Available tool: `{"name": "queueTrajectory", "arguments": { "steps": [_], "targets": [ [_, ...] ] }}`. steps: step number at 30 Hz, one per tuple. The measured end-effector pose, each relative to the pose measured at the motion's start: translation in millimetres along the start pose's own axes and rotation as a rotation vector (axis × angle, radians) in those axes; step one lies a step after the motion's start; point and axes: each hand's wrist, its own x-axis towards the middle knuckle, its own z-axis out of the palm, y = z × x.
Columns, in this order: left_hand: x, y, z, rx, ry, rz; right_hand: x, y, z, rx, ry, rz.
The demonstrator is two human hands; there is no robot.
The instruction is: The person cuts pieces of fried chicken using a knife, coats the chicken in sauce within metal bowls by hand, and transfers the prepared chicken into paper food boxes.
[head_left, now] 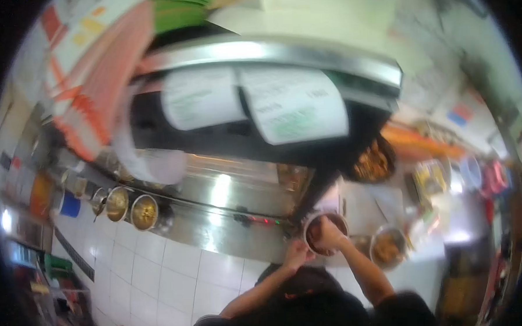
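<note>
A round bowl (312, 218) with reddish-brown contents stands near the right end of the steel counter, just in front of me. My right hand (331, 235) reaches down into it with the fingers bunched; the fingertips and whatever they grip are hidden. At the bowl's lower left edge, my left hand (299, 254) has its fingers curled against the rim and appears to hold it. To the right of the bowl sits a metal bowl (388, 248) of orange-brown food pieces. Blur hides finer detail.
Paper slips (299, 106) hang from a metal shelf (267, 49) above the counter (216, 208). A dark pan (370, 163) of food stands behind on the right. Metal containers of food (144, 213) line the left side. White tiles (178, 260) cover the floor.
</note>
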Motion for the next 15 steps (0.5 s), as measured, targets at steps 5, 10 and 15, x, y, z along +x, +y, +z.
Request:
{"name": "queueTrajectory", "arguments": {
  "steps": [5,10,15],
  "targets": [
    [-14,23,12,0.006,0.028,-0.002,-7,31,-22,0.282,-0.136,-0.321],
    [-9,19,6,0.084,-0.016,0.003,5,34,-25,-0.272,-0.044,-0.153],
    [-9,21,10,0.055,0.032,-0.013,-22,-30,-45,-0.440,-0.109,0.041]
  ]
}}
